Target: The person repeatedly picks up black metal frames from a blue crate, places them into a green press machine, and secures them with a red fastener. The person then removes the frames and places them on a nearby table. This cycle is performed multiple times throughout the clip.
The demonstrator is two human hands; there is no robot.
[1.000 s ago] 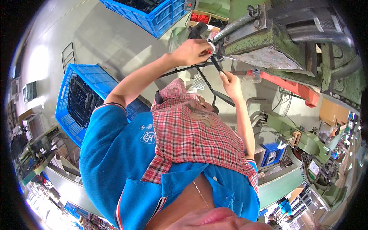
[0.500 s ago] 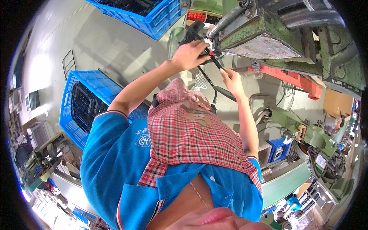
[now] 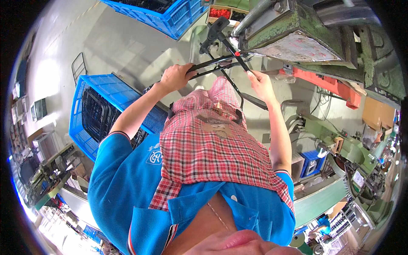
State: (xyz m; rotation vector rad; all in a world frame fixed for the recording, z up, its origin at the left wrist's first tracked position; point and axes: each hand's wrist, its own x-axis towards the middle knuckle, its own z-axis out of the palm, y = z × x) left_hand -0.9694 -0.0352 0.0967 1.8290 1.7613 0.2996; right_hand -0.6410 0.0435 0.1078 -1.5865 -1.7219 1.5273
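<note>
Grey concrete floor (image 3: 127, 46), glossy, is seen under everything. A blue plastic crate (image 3: 95, 112) loaded with black parts is set on it at left. A second blue crate (image 3: 163, 12) is placed further out, at the top edge. The green press machine (image 3: 314, 29) is stood at right.

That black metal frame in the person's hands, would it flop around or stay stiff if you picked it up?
Probably stiff: the black metal frame keeps straight bars between the left hand and the right hand without sagging. Likely light for its size, since its rods look thin. Its long, open shape might swing or snag on the green machine close by.
</note>
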